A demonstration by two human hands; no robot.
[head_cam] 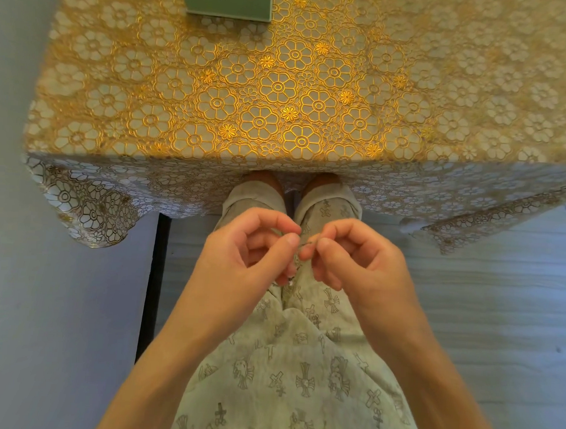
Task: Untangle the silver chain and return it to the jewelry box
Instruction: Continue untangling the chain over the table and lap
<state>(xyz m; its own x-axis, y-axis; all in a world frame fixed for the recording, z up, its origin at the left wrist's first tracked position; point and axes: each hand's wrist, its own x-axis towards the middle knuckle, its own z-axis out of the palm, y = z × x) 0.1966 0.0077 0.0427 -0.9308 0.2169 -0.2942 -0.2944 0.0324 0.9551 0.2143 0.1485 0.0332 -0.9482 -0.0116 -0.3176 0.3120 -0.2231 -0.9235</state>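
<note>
The silver chain (306, 246) is held in the air over the lap, at about 6 o'clock from the table edge, and it is pinched from both sides. By the left hand (248, 245) a part of it is pinched between thumb and forefinger; the other fingers are curled in. By the right hand (354, 253) the neighbouring part is pinched in the same way. The two pinches are very near each other, so a knot is probably being worked on there, though the chain is too thin for this to be seen. A small part hangs down below the fingers.

The green jewelry box (227, 1) stands on the table (442, 91) at 12 o'clock, far from the hands. The untangling is judged as not finished, and the return to the box is not yet begun.
</note>
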